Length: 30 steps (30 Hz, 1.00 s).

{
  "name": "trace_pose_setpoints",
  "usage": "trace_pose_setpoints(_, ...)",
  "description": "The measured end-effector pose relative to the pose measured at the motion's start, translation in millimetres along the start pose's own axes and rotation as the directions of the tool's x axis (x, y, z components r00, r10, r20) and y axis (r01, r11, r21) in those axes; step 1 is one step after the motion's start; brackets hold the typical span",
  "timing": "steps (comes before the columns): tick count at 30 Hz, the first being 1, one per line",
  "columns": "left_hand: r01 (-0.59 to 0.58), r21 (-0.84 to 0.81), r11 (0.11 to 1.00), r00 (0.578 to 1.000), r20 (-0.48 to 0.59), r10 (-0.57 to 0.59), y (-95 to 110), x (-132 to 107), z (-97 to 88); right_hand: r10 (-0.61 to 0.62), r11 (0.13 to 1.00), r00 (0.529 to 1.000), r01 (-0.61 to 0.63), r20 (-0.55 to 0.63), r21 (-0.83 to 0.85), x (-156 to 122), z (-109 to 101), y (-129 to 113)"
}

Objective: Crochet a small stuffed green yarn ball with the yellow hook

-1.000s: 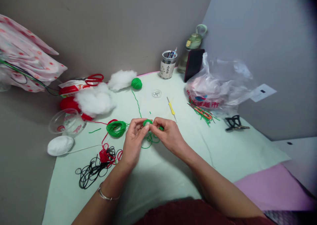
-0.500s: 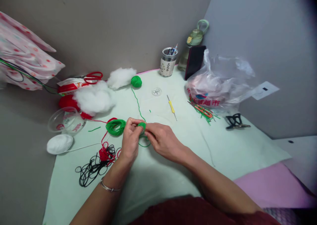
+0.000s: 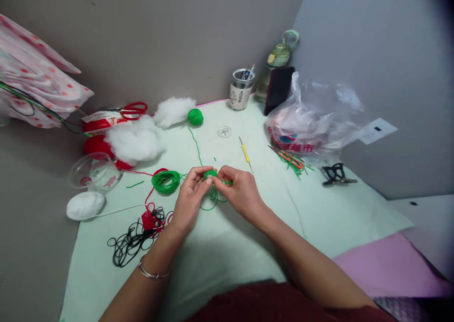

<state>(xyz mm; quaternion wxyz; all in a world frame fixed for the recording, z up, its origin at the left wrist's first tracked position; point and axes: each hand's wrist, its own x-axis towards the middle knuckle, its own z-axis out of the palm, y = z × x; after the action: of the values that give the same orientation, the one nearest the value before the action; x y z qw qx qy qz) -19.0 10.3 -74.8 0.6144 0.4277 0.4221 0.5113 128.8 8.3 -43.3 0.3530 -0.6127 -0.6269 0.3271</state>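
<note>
Over the pale green cloth (image 3: 230, 246), my left hand (image 3: 189, 201) and my right hand (image 3: 239, 192) meet at a small green yarn piece (image 3: 210, 174). Both pinch it between thumb and fingertips. A loose loop of green yarn (image 3: 213, 201) hangs below the hands onto the cloth. Its strand runs back to a small green yarn ball (image 3: 195, 117) near the wall. A flat coil of green yarn (image 3: 166, 181) lies just left of my left hand.
A yellow-handled crochet hook (image 3: 245, 153) lies beyond my hands. Left: tangled black and red cord (image 3: 136, 237), white stuffing (image 3: 135, 142), a white ball (image 3: 85, 205), a clear bowl (image 3: 92, 172), red scissors (image 3: 133, 109). Right: plastic bag (image 3: 312, 121), black hair clip (image 3: 335, 174), pen cup (image 3: 241, 89).
Half a second ago my hands sat slightly left with the right fingers over the piece. Now they have shifted right, and the green piece shows between the fingertips again.
</note>
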Motion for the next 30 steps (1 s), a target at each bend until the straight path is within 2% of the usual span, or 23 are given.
trace_pose_setpoints(5,-0.023,0.048,0.999,0.999,0.045,0.020,3,4,-6.8,-0.018,0.997,0.997,0.012,0.075,0.076,1,-8,0)
trace_pose_setpoints(10,-0.050,0.069,0.996,0.998,-0.037,0.053,-4,7,-7.7,-0.098,0.992,0.974,0.079,0.205,0.100,-3,-9,-2)
trace_pose_setpoints(15,-0.012,0.051,0.999,0.997,-0.074,0.016,-10,11,-9.4,-0.135,0.990,0.964,0.120,0.229,0.078,-6,-3,1)
trace_pose_setpoints(20,0.060,-0.012,0.998,0.996,-0.066,-0.061,-2,7,-8.2,-0.168,0.985,0.965,0.170,0.200,0.007,-5,1,3)
trace_pose_setpoints(23,0.089,-0.041,0.995,0.995,-0.049,-0.091,5,4,-4.0,-0.110,0.994,0.981,0.108,0.158,0.025,-3,3,4)
trace_pose_setpoints(30,0.117,-0.075,0.990,0.993,0.030,-0.115,13,2,0.9,0.028,0.976,0.993,-0.051,0.114,0.209,2,3,7)
